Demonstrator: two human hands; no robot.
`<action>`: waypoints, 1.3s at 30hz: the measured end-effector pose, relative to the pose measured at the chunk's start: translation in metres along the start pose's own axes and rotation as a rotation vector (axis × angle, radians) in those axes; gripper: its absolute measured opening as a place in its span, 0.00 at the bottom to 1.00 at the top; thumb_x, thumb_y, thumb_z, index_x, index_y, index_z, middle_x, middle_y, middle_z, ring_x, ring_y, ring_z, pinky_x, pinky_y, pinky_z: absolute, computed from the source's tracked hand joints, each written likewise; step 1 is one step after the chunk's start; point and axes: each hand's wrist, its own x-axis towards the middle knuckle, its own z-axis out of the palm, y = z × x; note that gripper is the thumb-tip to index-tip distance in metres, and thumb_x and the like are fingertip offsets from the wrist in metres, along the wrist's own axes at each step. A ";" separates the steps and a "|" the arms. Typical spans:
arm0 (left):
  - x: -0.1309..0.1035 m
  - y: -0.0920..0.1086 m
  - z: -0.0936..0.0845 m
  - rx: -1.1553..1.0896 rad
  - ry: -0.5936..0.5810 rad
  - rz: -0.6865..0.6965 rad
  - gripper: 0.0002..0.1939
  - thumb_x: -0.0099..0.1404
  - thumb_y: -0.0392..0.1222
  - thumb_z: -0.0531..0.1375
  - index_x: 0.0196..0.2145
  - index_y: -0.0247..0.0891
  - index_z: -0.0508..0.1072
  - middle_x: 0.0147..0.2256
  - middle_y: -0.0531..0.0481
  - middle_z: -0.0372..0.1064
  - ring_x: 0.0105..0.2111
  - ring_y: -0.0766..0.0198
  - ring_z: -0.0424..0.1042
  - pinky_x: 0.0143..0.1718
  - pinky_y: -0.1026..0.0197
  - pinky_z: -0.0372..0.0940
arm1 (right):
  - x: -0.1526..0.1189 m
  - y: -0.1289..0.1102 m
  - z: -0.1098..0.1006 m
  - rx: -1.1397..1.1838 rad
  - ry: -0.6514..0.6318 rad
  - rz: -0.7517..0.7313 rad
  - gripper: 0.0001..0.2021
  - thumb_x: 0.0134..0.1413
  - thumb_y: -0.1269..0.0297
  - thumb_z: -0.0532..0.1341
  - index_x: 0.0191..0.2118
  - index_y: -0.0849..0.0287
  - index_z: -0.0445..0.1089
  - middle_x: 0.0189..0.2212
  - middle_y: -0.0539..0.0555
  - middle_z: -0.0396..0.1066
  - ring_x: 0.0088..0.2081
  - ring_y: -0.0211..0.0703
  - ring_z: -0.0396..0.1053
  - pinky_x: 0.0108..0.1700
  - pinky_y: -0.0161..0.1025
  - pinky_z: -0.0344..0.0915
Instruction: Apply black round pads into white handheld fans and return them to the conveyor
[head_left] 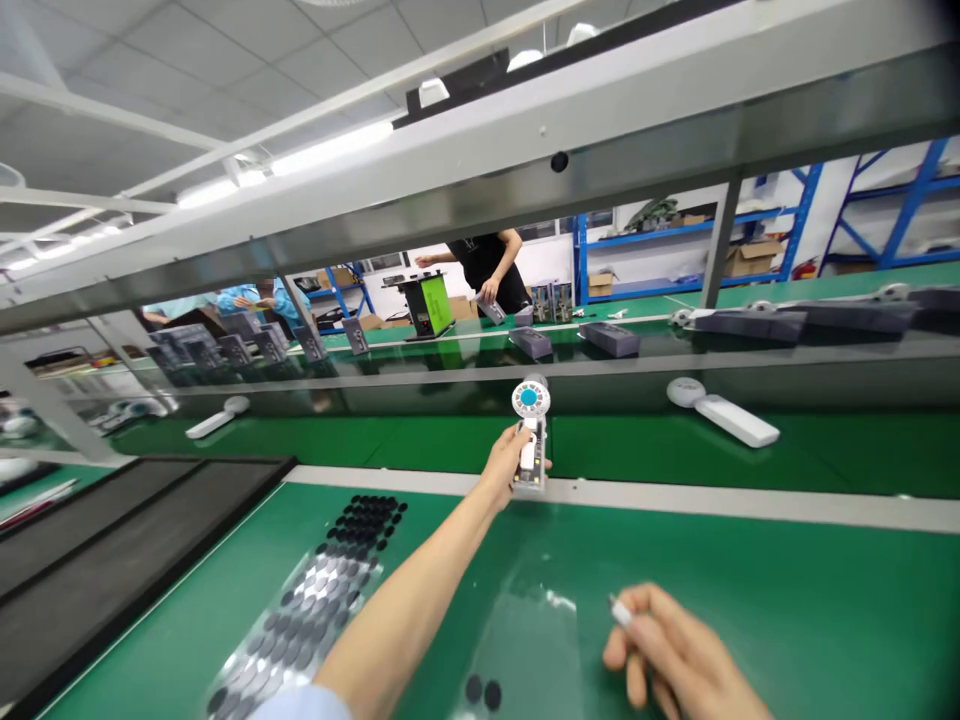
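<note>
The left hand (pixel 508 467) is reaching forward and holding a white handheld device with a round, slotted head, a bright blue centre and a clear lower casing (pixel 530 450). Its grip is closing around the casing, the thumb lying on the front and a fingertip showing at the far side. The device is standing roughly upright in the view, head up, in front of the long green belt (pixel 600 450) and the pale grey metal strip (pixel 750 505) bordering it.

The right hand (pixel 667 645) is hovering over the bare right part of the green counter (pixel 840 610), its grip pinching a small white piece with a dark tip (pixel 620 611) between thumb and forefinger.

Between the two arms, a clear plastic sheet (pixel 525 630) is lying on the counter, carrying two black round discs (pixel 483 691) side by side near its lower end. Left of the left forearm, rows of dark round stickers (pixel 322 600) are lying, and farther left a black framed tray (pixel 127 540) is sitting.

On the belt, one white round-headed device (pixel 217 418) is lying at left and another white paddle-shaped device (pixel 724 412) at right. Beyond, a person in black (pixel 491 270) is handling a grey box (pixel 492 310).
</note>
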 end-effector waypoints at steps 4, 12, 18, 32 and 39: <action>-0.082 -0.015 -0.005 -0.191 -0.139 -0.057 0.17 0.63 0.53 0.51 0.40 0.36 0.63 0.30 0.48 0.68 0.24 0.63 0.71 0.21 0.61 0.68 | 0.014 -0.028 0.010 -0.044 0.006 -0.044 0.21 0.49 0.41 0.55 0.26 0.57 0.60 0.15 0.44 0.59 0.16 0.33 0.50 0.19 0.32 0.44; -0.154 -0.030 -0.021 -0.390 -0.198 -0.108 0.17 0.61 0.54 0.54 0.40 0.38 0.61 0.23 0.53 0.67 0.18 0.65 0.69 0.16 0.65 0.66 | 0.009 -0.040 0.046 0.008 -0.143 -0.047 0.16 0.52 0.50 0.56 0.29 0.59 0.61 0.20 0.45 0.63 0.19 0.33 0.50 0.23 0.34 0.43; -0.165 -0.027 -0.027 -0.291 -0.222 -0.055 0.21 0.63 0.55 0.50 0.46 0.38 0.57 0.20 0.54 0.65 0.16 0.66 0.67 0.15 0.66 0.65 | 0.008 -0.051 0.047 -0.120 -0.182 -0.004 0.13 0.54 0.55 0.55 0.27 0.58 0.60 0.16 0.42 0.58 0.18 0.33 0.47 0.22 0.34 0.42; -0.171 -0.034 -0.027 0.005 -0.222 0.040 0.29 0.53 0.37 0.61 0.50 0.41 0.54 0.31 0.53 0.65 0.22 0.69 0.68 0.21 0.66 0.67 | 0.020 -0.051 0.042 -0.325 -0.410 0.014 0.13 0.53 0.56 0.51 0.26 0.59 0.62 0.21 0.48 0.61 0.22 0.37 0.53 0.25 0.36 0.48; -0.154 -0.022 -0.073 -0.063 0.339 0.059 0.25 0.49 0.38 0.62 0.44 0.38 0.57 0.27 0.55 0.64 0.19 0.68 0.68 0.17 0.65 0.67 | -0.007 -0.035 0.019 -0.455 -0.178 0.020 0.14 0.57 0.53 0.49 0.28 0.56 0.62 0.19 0.44 0.53 0.21 0.37 0.51 0.24 0.35 0.47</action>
